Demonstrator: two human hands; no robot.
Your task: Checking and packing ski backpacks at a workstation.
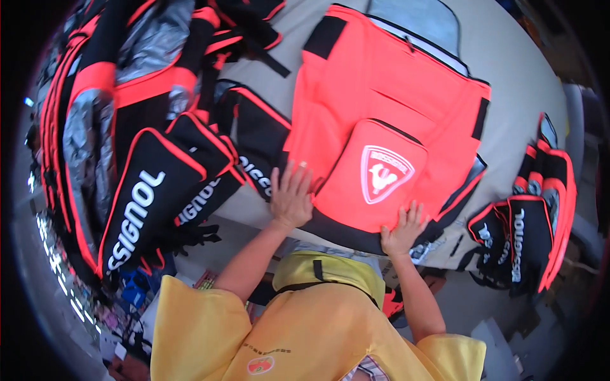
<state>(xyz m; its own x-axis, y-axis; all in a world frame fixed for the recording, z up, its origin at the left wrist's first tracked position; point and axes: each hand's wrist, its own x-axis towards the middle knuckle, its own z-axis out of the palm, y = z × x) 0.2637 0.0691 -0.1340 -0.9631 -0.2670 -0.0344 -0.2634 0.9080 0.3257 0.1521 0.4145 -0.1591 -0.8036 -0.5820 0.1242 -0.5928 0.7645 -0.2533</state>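
A large bright red backpack panel (400,95) with black edging lies spread on the pale table in front of me. A raised red pocket (381,168) with a white shield emblem sits at its lower middle. My left hand (293,195) rests with fingers outstretched on its lower left edge, beside a black side piece. My right hand (405,230) lies with fingers spread on the black band along the lower right edge. A grey mesh-like flap (419,25) sticks out at the far end, beside a zipper. Neither hand grips anything.
Stacked black, red and silver bag pieces (140,95) fill the left side. Another black and red piece (254,120) lies beside the red panel. At the right edge of the pale table (521,82) hangs a smaller pile of bag parts (534,222).
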